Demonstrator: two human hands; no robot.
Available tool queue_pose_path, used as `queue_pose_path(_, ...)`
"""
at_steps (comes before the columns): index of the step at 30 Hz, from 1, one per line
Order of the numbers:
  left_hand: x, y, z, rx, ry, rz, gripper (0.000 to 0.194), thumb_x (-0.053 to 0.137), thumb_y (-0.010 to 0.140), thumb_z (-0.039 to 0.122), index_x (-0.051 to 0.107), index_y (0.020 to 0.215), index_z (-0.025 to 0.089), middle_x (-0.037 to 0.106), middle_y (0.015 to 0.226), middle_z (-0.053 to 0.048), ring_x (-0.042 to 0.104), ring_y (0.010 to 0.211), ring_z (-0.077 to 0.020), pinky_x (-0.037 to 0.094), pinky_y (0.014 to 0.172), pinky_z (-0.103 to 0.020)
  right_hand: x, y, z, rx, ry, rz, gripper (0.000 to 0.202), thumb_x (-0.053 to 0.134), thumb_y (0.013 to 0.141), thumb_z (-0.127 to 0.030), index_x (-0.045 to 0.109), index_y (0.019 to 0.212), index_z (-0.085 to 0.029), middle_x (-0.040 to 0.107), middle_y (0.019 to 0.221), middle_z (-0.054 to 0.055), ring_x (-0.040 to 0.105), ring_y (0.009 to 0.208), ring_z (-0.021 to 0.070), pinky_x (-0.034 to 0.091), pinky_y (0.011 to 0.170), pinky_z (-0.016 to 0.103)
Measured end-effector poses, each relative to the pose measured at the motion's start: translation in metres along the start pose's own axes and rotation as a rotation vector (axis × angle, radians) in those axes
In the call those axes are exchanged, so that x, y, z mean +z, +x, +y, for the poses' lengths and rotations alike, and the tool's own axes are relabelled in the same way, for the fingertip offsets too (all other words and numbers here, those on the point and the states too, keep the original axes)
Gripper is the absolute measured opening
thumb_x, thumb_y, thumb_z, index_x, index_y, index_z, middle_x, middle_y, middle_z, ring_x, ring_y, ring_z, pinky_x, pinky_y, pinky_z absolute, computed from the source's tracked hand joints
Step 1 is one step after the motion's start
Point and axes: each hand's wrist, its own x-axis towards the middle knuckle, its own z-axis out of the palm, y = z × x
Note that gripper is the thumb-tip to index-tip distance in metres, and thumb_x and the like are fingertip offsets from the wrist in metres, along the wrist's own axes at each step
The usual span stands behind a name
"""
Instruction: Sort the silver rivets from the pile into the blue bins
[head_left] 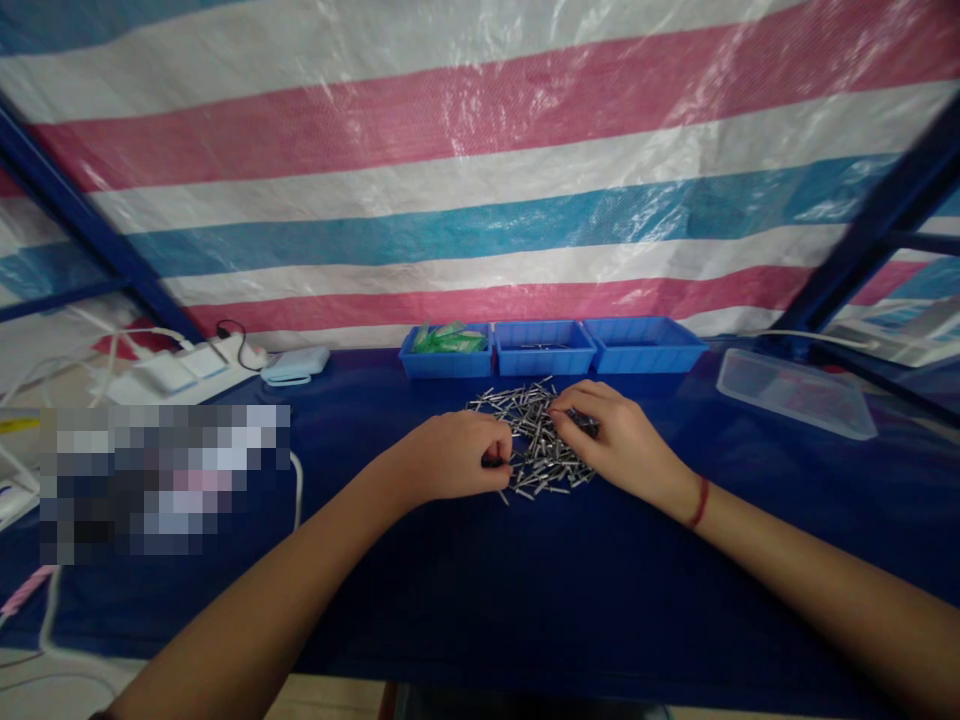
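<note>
A loose pile of small silvery metal pieces, like rivets or nails [536, 430], lies on the dark blue table. At the pile's left edge is my left hand [461, 455], its fingers curled inward; whatever they hold is too small to make out. My right hand [615, 435] rests over the pile's right side, thumb and fingertips bent together at the pieces. Behind the pile stand three blue bins: the left one [448, 367] holds green plastic, the middle one [546, 363] a few thin metal pieces, and the right one [645, 358] shows nothing inside.
A clear plastic lid or tray [796, 393] lies at the right. Back left are a light blue case [296, 366] and a white power strip [180, 370] with cables. A blurred-out area covers the left of the table [540, 600]. Striped sheeting [480, 230] hangs behind.
</note>
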Motion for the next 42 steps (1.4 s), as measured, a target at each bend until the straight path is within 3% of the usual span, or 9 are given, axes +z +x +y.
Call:
queue_pose_path(7, 0.002, 0.002, -0.001, -0.013, 0.094, 0.014, 0.022, 0.042, 0.086, 0.023, 0.063, 0.081, 0.018, 0.064, 0.084, -0.002, 0.059, 0.077, -0.0150, 0.042, 0.069, -0.025, 0.000, 0.000, 0.000, -0.013, 0.010, -0.007, 0.013, 0.050, 0.082, -0.015, 0.061, 0.077, -0.019, 0.065, 0.083, 0.004, 0.058, 0.080, 0.0181, 0.045, 0.076, 0.034)
queue_pose_path(12, 0.000, 0.002, 0.000, -0.025, 0.110, -0.018, 0.020, 0.047, 0.081, 0.020, 0.067, 0.086, 0.020, 0.065, 0.087, -0.002, 0.060, 0.079, -0.0166, 0.044, 0.070, -0.026, 0.001, 0.000, 0.001, -0.020, 0.005, -0.031, 0.013, 0.050, 0.083, -0.015, 0.061, 0.077, -0.019, 0.065, 0.081, 0.004, 0.058, 0.079, 0.0177, 0.045, 0.076, 0.033)
queue_pose_path(20, 0.008, 0.005, 0.002, -0.076, 0.097, 0.047, 0.023, 0.051, 0.084, 0.038, 0.065, 0.083, 0.020, 0.063, 0.084, -0.001, 0.059, 0.072, -0.0151, 0.043, 0.064, -0.025, 0.002, -0.001, 0.001, -0.010, 0.012, -0.046, 0.013, 0.050, 0.082, -0.014, 0.061, 0.077, -0.019, 0.064, 0.083, 0.004, 0.058, 0.080, 0.0179, 0.045, 0.076, 0.034)
queue_pose_path(31, 0.022, 0.011, 0.012, -0.186, 0.113, 0.142, 0.018, 0.049, 0.080, 0.027, 0.066, 0.081, 0.021, 0.062, 0.087, -0.002, 0.062, 0.076, -0.0176, 0.047, 0.065, -0.026, 0.003, -0.001, 0.000, -0.022, 0.017, -0.059, 0.014, 0.050, 0.083, -0.014, 0.062, 0.076, -0.019, 0.064, 0.081, 0.004, 0.057, 0.077, 0.0174, 0.045, 0.076, 0.034)
queue_pose_path(37, 0.027, 0.011, 0.016, -0.261, 0.025, 0.204, 0.023, 0.053, 0.077, 0.040, 0.066, 0.081, 0.021, 0.064, 0.087, -0.003, 0.061, 0.076, -0.0196, 0.049, 0.070, -0.032, 0.003, -0.001, -0.001, -0.022, 0.010, -0.066, 0.014, 0.050, 0.082, -0.014, 0.062, 0.075, -0.018, 0.064, 0.080, 0.004, 0.057, 0.077, 0.0176, 0.044, 0.075, 0.034)
queue_pose_path(42, 0.030, 0.014, 0.014, -0.251, -0.016, 0.203, 0.020, 0.054, 0.075, 0.036, 0.067, 0.077, 0.021, 0.064, 0.081, -0.003, 0.061, 0.074, -0.0194, 0.048, 0.068, -0.031, 0.004, -0.002, 0.001, -0.029, 0.004, -0.074, 0.014, 0.050, 0.083, -0.015, 0.063, 0.078, -0.019, 0.064, 0.082, 0.004, 0.058, 0.078, 0.0177, 0.044, 0.076, 0.034)
